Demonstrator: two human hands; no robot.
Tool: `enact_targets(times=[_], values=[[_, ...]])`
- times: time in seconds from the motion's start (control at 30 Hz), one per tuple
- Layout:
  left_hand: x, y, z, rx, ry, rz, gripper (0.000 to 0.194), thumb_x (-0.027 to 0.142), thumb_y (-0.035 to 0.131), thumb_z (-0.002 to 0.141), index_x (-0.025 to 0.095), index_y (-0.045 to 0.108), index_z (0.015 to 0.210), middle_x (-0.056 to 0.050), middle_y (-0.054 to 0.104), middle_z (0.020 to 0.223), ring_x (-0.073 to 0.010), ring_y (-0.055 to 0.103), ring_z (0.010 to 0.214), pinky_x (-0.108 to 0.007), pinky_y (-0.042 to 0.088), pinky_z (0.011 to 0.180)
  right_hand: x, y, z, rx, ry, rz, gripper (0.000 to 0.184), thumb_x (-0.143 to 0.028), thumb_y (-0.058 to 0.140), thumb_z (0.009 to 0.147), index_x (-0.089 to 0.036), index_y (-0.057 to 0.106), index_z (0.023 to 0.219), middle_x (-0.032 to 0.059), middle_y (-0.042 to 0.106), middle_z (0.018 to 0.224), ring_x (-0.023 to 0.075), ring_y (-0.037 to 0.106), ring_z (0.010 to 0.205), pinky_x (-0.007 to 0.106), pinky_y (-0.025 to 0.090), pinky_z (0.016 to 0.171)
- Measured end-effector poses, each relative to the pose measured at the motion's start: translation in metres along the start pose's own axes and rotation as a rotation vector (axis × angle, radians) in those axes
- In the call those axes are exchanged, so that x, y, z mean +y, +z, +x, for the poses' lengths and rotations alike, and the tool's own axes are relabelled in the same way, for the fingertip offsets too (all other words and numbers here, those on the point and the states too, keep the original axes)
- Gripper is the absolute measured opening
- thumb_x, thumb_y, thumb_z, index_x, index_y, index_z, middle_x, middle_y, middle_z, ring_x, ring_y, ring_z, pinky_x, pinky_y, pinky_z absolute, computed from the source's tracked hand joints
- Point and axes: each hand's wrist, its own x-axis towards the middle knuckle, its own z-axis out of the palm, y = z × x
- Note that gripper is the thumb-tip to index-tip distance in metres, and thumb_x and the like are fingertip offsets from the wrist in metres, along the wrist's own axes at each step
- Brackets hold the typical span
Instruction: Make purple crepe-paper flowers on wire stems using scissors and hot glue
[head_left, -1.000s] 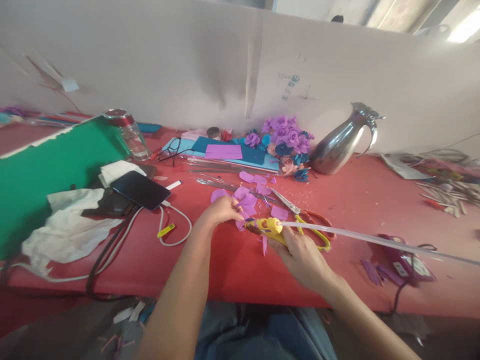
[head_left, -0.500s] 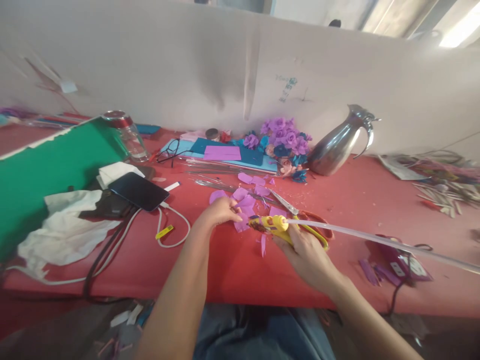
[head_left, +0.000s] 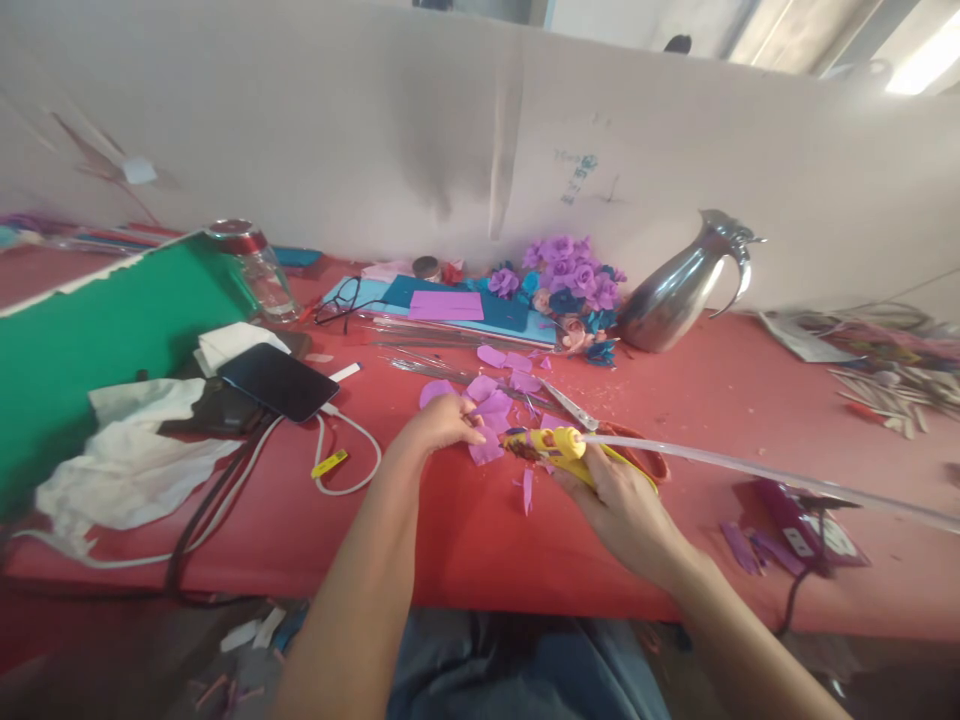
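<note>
My right hand is wrapped round a yellow glue gun, whose nozzle points left. A long translucent glue stick runs out of the gun's back toward the right edge. Just left of the nozzle, my left hand is closed in a pinch on a purple paper petal; the fingers partly hide it. Several loose purple petals lie just beyond that hand. Behind the glue gun rest scissors, their handles partly covered by my right hand.
Paper flowers, coloured sheets and glasses lie at the back beside a steel jug. A phone, white cable and glass jar are left. A maroon power strip sits right.
My right hand and the glue gun have shifted slightly right, drawing the nozzle a little away from my left fingertips. The glue stick's far end has risen slightly. My left hand stays nearly still.
</note>
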Motion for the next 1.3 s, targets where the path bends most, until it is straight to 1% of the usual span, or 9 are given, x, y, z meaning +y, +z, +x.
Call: enact_targets(times=[0.17, 0.4, 0.5, 0.7, 0.83, 1.0, 1.17, 1.3], values=[[-0.005, 0.001, 0.002, -0.002, 0.018, -0.002, 0.019, 0.02, 0.073, 0.048, 0.017, 0.06, 0.062, 0.002, 0.063, 0.061, -0.0163, 0.061, 0.064, -0.026, 0.046, 0.063, 0.0, 0.007, 0.006, -0.04, 0.037, -0.012, 0.021, -0.035, 0.039, 0.093, -0.019, 0.053, 0.091, 0.0063, 0.066, 0.074, 0.0244, 0.064, 0.07, 0.027, 0.032, 0.054], [-0.006, -0.001, 0.004, -0.011, 0.021, 0.003, 0.017, 0.018, 0.072, 0.048, 0.016, 0.062, 0.062, 0.001, 0.064, 0.06, -0.0174, 0.062, 0.063, -0.027, 0.047, 0.062, 0.002, -0.005, 0.003, -0.036, 0.039, 0.028, 0.025, -0.037, 0.04, 0.092, -0.018, 0.055, 0.096, 0.0062, 0.066, 0.072, 0.0242, 0.064, 0.072, 0.029, 0.036, 0.059], [-0.006, -0.001, 0.004, -0.015, 0.029, 0.006, 0.016, 0.018, 0.072, 0.049, 0.016, 0.061, 0.06, 0.001, 0.065, 0.061, -0.0177, 0.063, 0.064, -0.028, 0.047, 0.064, 0.002, -0.005, 0.002, -0.026, 0.017, 0.028, 0.025, -0.037, 0.039, 0.093, -0.018, 0.055, 0.098, 0.0073, 0.067, 0.075, 0.0248, 0.064, 0.075, 0.029, 0.038, 0.061], [-0.005, 0.0, 0.003, -0.021, 0.026, 0.003, 0.016, 0.02, 0.071, 0.05, 0.018, 0.06, 0.061, 0.002, 0.063, 0.06, -0.0164, 0.062, 0.063, -0.027, 0.045, 0.063, 0.002, 0.004, 0.003, -0.014, 0.016, -0.065, 0.023, -0.035, 0.041, 0.092, -0.018, 0.055, 0.098, 0.0081, 0.068, 0.079, 0.0246, 0.065, 0.072, 0.027, 0.035, 0.055], [-0.007, 0.0, 0.004, -0.028, 0.025, -0.003, 0.017, 0.021, 0.072, 0.05, 0.017, 0.061, 0.062, 0.002, 0.063, 0.061, -0.0165, 0.062, 0.063, -0.026, 0.045, 0.062, 0.001, -0.001, 0.004, -0.041, 0.03, -0.045, 0.023, -0.037, 0.04, 0.092, -0.019, 0.054, 0.093, 0.008, 0.068, 0.079, 0.0254, 0.065, 0.075, 0.028, 0.036, 0.057], [-0.008, 0.0, 0.004, -0.022, 0.026, -0.007, 0.017, 0.02, 0.072, 0.048, 0.017, 0.06, 0.06, 0.001, 0.064, 0.062, -0.0167, 0.062, 0.063, -0.027, 0.045, 0.063, 0.002, -0.011, 0.001, -0.047, 0.035, 0.025, 0.023, -0.036, 0.04, 0.093, -0.018, 0.053, 0.097, 0.0067, 0.067, 0.075, 0.0236, 0.064, 0.071, 0.029, 0.037, 0.06], [-0.003, 0.0, 0.002, -0.015, 0.009, -0.013, 0.016, 0.019, 0.072, 0.049, 0.017, 0.06, 0.06, 0.001, 0.064, 0.061, -0.0166, 0.062, 0.062, -0.027, 0.045, 0.062, -0.006, -0.006, 0.0, -0.014, 0.003, 0.005, 0.021, -0.035, 0.041, 0.092, -0.019, 0.055, 0.092, 0.0076, 0.068, 0.077, 0.0242, 0.065, 0.073, 0.028, 0.035, 0.058], [-0.001, 0.001, 0.0, 0.012, 0.002, -0.02, 0.016, 0.017, 0.072, 0.049, 0.017, 0.06, 0.059, 0.002, 0.063, 0.06, -0.0162, 0.061, 0.063, -0.026, 0.045, 0.062, -0.014, 0.0, 0.001, -0.094, -0.001, 0.001, 0.018, -0.03, 0.04, 0.091, -0.018, 0.053, 0.091, 0.0076, 0.069, 0.079, 0.0237, 0.065, 0.07, 0.027, 0.032, 0.054]])
